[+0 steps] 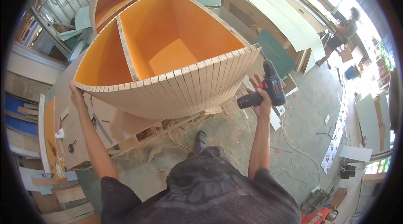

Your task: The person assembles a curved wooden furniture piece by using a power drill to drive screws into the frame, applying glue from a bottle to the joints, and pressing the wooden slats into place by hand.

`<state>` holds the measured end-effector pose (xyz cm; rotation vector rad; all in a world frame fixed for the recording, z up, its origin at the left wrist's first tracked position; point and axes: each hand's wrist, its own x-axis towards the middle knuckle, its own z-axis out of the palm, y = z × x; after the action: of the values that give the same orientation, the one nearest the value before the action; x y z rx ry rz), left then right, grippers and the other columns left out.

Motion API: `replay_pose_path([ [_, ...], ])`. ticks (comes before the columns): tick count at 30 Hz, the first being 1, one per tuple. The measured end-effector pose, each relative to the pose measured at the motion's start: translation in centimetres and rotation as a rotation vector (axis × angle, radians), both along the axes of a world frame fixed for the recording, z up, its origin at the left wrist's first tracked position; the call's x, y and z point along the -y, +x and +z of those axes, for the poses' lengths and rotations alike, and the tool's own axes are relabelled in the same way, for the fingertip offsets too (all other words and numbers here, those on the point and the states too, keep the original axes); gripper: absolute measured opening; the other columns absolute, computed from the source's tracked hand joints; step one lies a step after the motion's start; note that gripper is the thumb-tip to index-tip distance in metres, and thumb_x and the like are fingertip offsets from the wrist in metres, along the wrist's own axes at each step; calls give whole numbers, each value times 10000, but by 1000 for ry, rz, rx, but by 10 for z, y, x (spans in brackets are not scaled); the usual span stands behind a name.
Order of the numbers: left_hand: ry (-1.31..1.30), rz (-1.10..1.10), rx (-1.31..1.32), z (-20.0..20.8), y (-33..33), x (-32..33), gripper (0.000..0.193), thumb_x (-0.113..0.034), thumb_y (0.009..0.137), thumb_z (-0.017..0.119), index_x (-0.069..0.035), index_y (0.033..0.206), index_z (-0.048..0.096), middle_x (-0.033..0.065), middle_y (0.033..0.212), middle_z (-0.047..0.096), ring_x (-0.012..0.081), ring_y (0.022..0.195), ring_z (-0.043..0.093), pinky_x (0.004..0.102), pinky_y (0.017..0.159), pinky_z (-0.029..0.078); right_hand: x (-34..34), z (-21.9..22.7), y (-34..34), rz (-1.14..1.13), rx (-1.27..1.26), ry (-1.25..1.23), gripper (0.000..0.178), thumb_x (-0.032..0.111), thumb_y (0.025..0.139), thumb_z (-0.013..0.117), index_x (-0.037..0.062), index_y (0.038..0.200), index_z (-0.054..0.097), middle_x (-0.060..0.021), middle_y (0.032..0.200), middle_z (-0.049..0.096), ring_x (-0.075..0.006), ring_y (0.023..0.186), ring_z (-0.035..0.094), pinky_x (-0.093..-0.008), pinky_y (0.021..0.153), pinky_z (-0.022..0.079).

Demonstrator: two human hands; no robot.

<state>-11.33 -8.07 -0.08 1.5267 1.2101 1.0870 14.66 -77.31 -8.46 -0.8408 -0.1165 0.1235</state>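
Note:
A large open-topped wooden cabinet [180,91] stands before me on a worktable. Its curved outer face is made of narrow pale slats, and its inside is orange, split by a divider [127,52]. At the cabinet's left corner, my left hand [78,97] grips the edge; some of its fingers are hidden. My right hand [263,103] holds a black and red cordless drill [273,84] beside the right end of the slatted face. The drill's chuck points away from me, and a bit seems to extend from it close to the cabinet's corner.
A steel square [102,128] and a tape measure [71,146] lie on the worktable [121,125]. Another slatted cabinet [113,3] stands behind. Pale sheets [281,14] are stacked at far right, near another person [346,31]. Cables [300,153] and sawdust cover parts of the floor.

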Motion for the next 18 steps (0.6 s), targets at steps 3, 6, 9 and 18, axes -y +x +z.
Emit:
replay_pose_path([
  [3, 138, -27, 8, -7, -12, -30, 832, -699, 948, 432, 15, 1303, 670, 165, 1141, 728, 258, 1030, 706, 379, 897, 547, 41, 5, -36, 3, 1, -137, 687, 76, 852, 701, 67, 1491, 449, -125, 1248, 646, -232, 1029, 684, -391, 821, 599],
  [6, 139, -26, -44, -8, -9, -29, 818, -675, 962, 424, 38, 1273, 678, 173, 1133, 725, 273, 1032, 715, 401, 867, 580, 83, 10, -73, 18, 56, -361, 556, 105, 868, 727, 34, 1387, 541, -109, 1160, 684, -179, 874, 682, -353, 772, 574],
  [9, 125, -70, 20, -12, -17, -33, 773, -656, 963, 429, 26, 1197, 709, 174, 1118, 724, 280, 994, 718, 392, 834, 575, 107, 37, -94, 11, 106, -532, 411, 130, 871, 748, 23, 1251, 635, -88, 1071, 707, -141, 790, 663, -320, 741, 552],
  [18, 568, 400, -373, 94, -36, -29, 586, -552, 912, 575, 0, 1051, 716, 159, 1042, 729, 243, 979, 685, 427, 896, 504, 125, 60, -68, 66, 252, -678, 301, 88, 875, 770, 63, 1168, 705, -25, 1062, 727, -105, 838, 658, -300, 781, 545],
])
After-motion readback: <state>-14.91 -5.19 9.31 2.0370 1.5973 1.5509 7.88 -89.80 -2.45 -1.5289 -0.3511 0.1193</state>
